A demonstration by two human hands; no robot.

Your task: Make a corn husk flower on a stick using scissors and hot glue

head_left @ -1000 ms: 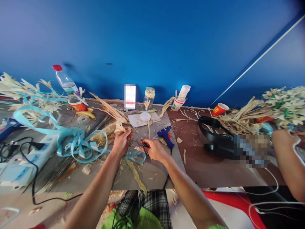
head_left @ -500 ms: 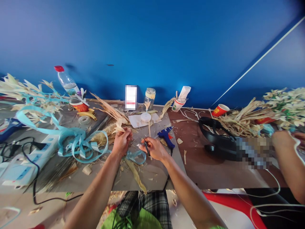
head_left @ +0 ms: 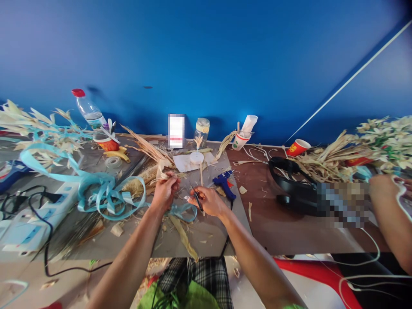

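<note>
My left hand [head_left: 166, 189] is closed, its fingertips pinching a pale dried corn husk flower [head_left: 163, 168] whose petals stick up above the fingers. Across a small gap, my right hand [head_left: 207, 200] is closed around slim black scissors [head_left: 198, 201] with the points upward; the fingers partly cover them. A whitish scrap shows at the right fingertips, too small to make out. Behind the hands, a small husk flower [head_left: 198, 143] stands on a white round base [head_left: 196, 158] on paper. Right of my right hand lies a blue glue gun [head_left: 225, 184].
Light-blue ribbon [head_left: 106, 193] loops over the table on the left, near a white power strip [head_left: 48, 214]. A jar [head_left: 202, 127] and a paper cup [head_left: 240, 140] stand by the wall. Black headgear [head_left: 292, 189] lies to the right, beside another person's arm [head_left: 391, 214].
The husk flower in my left hand has turned slightly, and its petals look more upright. My right hand has barely moved; the scissors have tilted slightly.
</note>
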